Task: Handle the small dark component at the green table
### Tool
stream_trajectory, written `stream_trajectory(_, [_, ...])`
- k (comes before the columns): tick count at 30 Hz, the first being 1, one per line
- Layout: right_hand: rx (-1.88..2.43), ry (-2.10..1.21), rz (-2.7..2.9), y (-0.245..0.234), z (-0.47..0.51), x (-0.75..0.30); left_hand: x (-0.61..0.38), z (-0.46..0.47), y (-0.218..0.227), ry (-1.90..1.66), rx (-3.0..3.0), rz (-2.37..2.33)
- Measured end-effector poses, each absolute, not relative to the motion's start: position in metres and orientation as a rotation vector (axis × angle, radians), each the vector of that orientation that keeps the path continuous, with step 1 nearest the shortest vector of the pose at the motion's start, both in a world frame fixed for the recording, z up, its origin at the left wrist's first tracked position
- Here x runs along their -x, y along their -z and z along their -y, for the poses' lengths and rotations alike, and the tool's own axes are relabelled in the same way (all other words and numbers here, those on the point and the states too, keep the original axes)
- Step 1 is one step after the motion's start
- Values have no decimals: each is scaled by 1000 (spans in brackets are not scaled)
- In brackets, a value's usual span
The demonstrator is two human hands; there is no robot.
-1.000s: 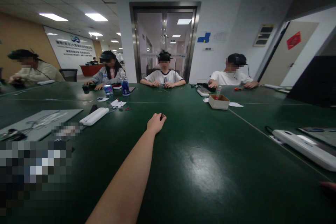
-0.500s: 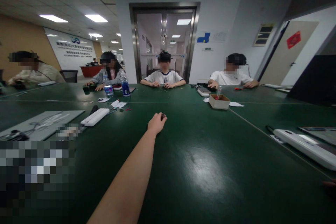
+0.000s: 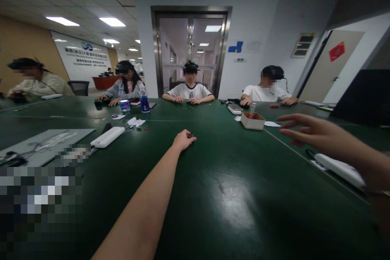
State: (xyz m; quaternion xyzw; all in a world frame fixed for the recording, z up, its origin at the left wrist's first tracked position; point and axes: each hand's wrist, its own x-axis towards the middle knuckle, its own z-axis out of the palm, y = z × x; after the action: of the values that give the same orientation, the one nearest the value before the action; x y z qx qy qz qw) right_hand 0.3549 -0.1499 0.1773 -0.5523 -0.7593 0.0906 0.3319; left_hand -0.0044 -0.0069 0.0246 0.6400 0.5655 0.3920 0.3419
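Observation:
My left hand (image 3: 183,141) rests on the green table (image 3: 219,158) ahead of me, its fingers curled round a small dark object (image 3: 191,134). Most of that object is hidden by the fingers, and its kind does not show. Over the table's right side, my right hand (image 3: 313,133) hangs in the air, smeared a little by motion. Its fingers are stretched out and apart, with nothing in them. Just left of those fingertips stands a small open box (image 3: 252,122) with a clear tube (image 3: 252,109) upright in it.
White power banks lie left (image 3: 108,137) and right (image 3: 338,169), the right one partly behind my forearm. A grey board (image 3: 42,142) with cables is at left. Bottles (image 3: 144,103) and paper scraps (image 3: 135,122) sit farther back. Several people with headsets sit across the table.
My right hand has come up into view from the lower right edge and is raised over the table. My left hand stays almost in place, still curled round the small dark object.

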Motion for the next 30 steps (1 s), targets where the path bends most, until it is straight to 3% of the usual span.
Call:
stream_trajectory(2, [1466,-676,2030,-172,116,-312,-1,1,-22,-1077,-1613,-1417])
stream_trajectory(8, [1572,-1270,1866,-96,26,-190,-8,-4,-13,-1403,-1452,-1071])
stream_trajectory(13, [1110,-1743,1489,-53,4,-159,-1,-1,-13,-1482,-1232,-925])
stream_trajectory(18, [864,-1777,1210,-35,-2,-158,0,7,-13,-1365,-1246,-904])
stream_trajectory(30, [852,-1638,1151,-29,4,-162,10,11,-17,-1284,-1354,-1020])
